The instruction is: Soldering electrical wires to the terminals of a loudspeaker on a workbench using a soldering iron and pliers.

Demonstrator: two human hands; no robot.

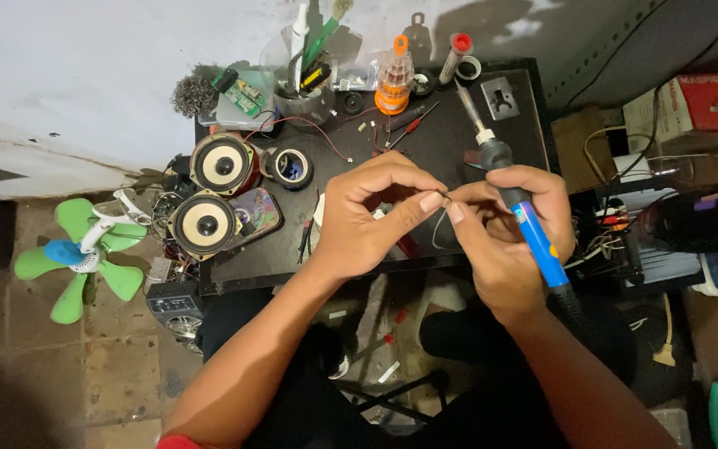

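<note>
Small black worktable point(459, 150), cluttered, against a pale wall. Left hand point(367, 220) and right hand point(508, 224) meet fingertip to fingertip, pinching a thin wire point(438, 229) between them above the table's near edge. Right hand also grips a blue soldering iron point(533, 233), long axis slanting away, tip pointing up-left.

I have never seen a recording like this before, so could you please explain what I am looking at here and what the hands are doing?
This is one picture from a camera worn on a person's head, looking down at their own two bare hands over a small black table. The right hand holds a soldering iron with a blue handle, its metal tip pointing away from the person. The left hand meets the right hand's fingertips, and together they pinch something small; a thin wire loops just below, but the pinched piece is too small to name. On the table lie two round speakers, a roll of tape, small screwdrivers and a clear cup of tools. A green fan lies on the floor at the left.
</note>
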